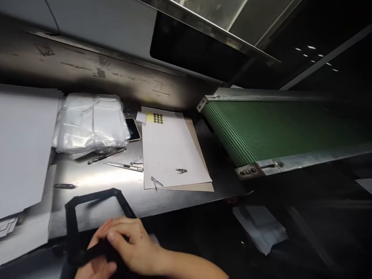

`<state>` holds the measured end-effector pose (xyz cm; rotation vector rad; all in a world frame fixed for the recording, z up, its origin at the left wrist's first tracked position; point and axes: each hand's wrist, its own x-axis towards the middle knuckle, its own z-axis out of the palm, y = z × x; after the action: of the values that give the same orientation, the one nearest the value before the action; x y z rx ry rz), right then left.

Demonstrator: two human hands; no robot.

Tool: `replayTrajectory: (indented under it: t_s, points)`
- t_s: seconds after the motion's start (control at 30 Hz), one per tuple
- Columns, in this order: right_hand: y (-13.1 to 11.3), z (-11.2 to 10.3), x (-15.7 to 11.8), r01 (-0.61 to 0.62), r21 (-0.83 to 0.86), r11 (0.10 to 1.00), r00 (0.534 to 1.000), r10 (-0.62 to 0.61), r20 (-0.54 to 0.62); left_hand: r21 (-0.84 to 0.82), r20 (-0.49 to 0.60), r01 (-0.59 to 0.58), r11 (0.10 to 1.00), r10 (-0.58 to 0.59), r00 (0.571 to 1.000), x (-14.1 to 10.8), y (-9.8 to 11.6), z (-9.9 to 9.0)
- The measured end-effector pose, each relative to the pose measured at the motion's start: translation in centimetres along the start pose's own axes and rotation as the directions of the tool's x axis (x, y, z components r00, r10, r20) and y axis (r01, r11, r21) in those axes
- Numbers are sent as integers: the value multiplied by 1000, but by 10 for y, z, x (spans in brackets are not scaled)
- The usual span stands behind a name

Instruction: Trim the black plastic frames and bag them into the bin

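Hands (116, 248) at the bottom of the view hold a black rectangular frame (93, 196) just over the near edge of a stainless steel table (95, 180), its far side and corners raised above the metal. The right hand (130, 242) comes in from the lower right, palm down, its fingers curled closely around the frame's dark near side. The left hand (95, 267) lies below it, partly hidden and cut off by the edge of the view, so its grip cannot be told. Beyond the frame, a dark slim tool (64, 186) lies alone on the steel. Farther away are a silver-and-black pen (107, 156), a slender metal tool (123, 166), and a small metal piece (136, 161). A bundle of clear plastic bags (90, 124) sits beside a smartphone (133, 130), and a stack of white sheets (26, 147) covers the left side. A white sheet (171, 147) rests on a tan board (200, 186), with a small metal clip (181, 170) and a thin metal part (155, 182) on top. A label sheet with black dots (158, 118) lies at its far end. To the right runs a green conveyor belt (276, 128) in a metal frame, with loose papers (260, 228) lying in the shadow below it.
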<state>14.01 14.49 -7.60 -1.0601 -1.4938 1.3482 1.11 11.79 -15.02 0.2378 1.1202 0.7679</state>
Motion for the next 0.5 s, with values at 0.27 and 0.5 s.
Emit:
replayTrajectory:
  t_s: [0.27, 0.5]
  points:
    - [51, -99, -21, -248, -503, 828, 897, 1, -442, -198, -164, 97, 975, -131, 978, -1, -7, 2]
    - [94, -132, -16, -348, -743, 572, 907, 6, -420, -60, -160, 87, 994, -96, 982, -10, -1, 11]
